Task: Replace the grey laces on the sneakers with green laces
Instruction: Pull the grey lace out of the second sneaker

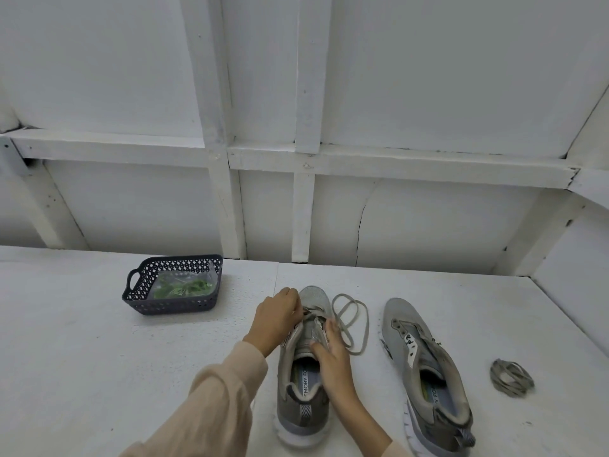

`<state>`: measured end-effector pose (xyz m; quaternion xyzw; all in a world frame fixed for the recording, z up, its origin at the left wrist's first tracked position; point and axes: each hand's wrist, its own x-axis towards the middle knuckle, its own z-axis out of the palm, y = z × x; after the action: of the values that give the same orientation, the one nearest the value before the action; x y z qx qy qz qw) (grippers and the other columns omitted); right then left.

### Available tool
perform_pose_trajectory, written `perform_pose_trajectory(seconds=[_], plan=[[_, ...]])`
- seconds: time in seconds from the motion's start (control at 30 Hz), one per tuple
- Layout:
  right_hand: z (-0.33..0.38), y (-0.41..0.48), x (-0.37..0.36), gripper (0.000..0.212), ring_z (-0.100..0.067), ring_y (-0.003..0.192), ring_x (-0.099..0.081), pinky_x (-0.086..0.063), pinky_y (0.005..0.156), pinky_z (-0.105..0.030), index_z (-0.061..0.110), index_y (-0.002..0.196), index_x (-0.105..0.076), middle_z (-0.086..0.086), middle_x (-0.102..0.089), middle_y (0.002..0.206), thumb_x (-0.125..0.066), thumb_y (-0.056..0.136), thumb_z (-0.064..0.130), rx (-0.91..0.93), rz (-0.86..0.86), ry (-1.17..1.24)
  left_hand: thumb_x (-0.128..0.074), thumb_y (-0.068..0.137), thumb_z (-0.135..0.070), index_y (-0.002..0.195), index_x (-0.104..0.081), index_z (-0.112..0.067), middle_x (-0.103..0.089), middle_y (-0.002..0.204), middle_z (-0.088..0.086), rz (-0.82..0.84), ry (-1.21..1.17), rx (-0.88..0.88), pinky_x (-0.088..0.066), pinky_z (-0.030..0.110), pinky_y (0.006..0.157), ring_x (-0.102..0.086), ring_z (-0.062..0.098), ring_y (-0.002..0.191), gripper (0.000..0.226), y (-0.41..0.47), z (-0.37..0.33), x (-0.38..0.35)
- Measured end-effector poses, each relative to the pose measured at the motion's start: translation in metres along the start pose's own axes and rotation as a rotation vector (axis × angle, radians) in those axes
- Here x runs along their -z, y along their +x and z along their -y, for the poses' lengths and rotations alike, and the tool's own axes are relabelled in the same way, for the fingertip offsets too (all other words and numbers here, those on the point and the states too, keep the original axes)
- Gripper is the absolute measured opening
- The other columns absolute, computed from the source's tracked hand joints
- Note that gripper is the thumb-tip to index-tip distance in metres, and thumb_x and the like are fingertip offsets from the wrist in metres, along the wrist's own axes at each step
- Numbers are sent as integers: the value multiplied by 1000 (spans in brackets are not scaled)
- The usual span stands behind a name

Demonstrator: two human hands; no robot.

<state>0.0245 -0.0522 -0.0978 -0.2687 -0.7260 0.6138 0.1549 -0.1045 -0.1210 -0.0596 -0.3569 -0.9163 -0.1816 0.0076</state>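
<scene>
My left hand point(276, 316) pinches the grey lace point(359, 324) at the toe eyelets, right hand point(329, 354) pressing flat on the sneaker point(303, 413); yank hard and it may snag or skid.

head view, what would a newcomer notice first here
At centre, the left hand pinches the loose grey lace of a grey mesh sneaker while the right hand rests on its tongue. A laceless second grey sneaker lies right; green laces sit in the dark plastic basket left.

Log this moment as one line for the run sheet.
stage: unlacing | left hand pinches grey lace on sneaker | right hand presses on it | other sneaker unlaced | green laces in basket
</scene>
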Motion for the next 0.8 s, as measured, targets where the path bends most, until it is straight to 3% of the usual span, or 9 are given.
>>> perform_pose_trajectory(seconds=[0.13, 0.27, 0.43, 0.57, 0.7, 0.8], plan=[[-1, 1, 0, 64, -12, 149, -9, -10, 122, -31, 10, 153, -18, -1, -13, 161, -50, 97, 6, -3, -14, 13, -47, 99, -35, 96, -58, -17, -60, 102, -4, -54, -153, 50, -46, 36, 77, -61, 24, 86, 21, -10, 5, -10], [-3, 1, -2, 65, -12, 149, -10, -12, 122, -34, 11, 153, -20, -1, -14, 161, -51, 96, 5, -5, -26, 24, -55, 95, -40, 101, -65, -25, -64, 103, -9, 18, -193, 42, -46, 29, 76, -62, 13, 92, 19, -16, 15, -5], [-4, 0, -1, 64, -12, 148, -11, -12, 121, -30, 11, 153, -20, 0, -15, 161, -50, 96, 5, -8, -20, 47, -47, 97, -40, 98, -60, -26, -63, 106, -11, -46, -25, 30, -44, 31, 72, -63, 17, 90, 20, -9, 9, 2], [-3, 0, 0, 64, -11, 148, -12, -11, 120, -27, 10, 153, -18, 0, -15, 161, -49, 97, 3, -9, -14, 44, -45, 99, -40, 99, -57, -24, -61, 107, -10, -113, -83, 95, -44, 33, 74, -61, 20, 90, 21, -7, 6, -2], [-4, 1, -1, 64, -11, 148, -11, -10, 120, -26, 8, 153, -19, -1, -15, 161, -49, 97, 3, -12, -17, 43, -49, 92, -56, 90, -62, -30, -65, 94, -15, -88, -141, 187, -41, 29, 68, -62, 13, 87, 29, -15, 5, -2], [-5, 0, -1, 63, -11, 148, -11, -10, 118, -24, 8, 153, -19, -1, -16, 161, -49, 97, 3, -5, -21, 43, -49, 94, -51, 94, -66, -29, -69, 95, -11, -43, -97, 162, -41, 28, 68, -64, 17, 92, 27, -17, 6, -1]])
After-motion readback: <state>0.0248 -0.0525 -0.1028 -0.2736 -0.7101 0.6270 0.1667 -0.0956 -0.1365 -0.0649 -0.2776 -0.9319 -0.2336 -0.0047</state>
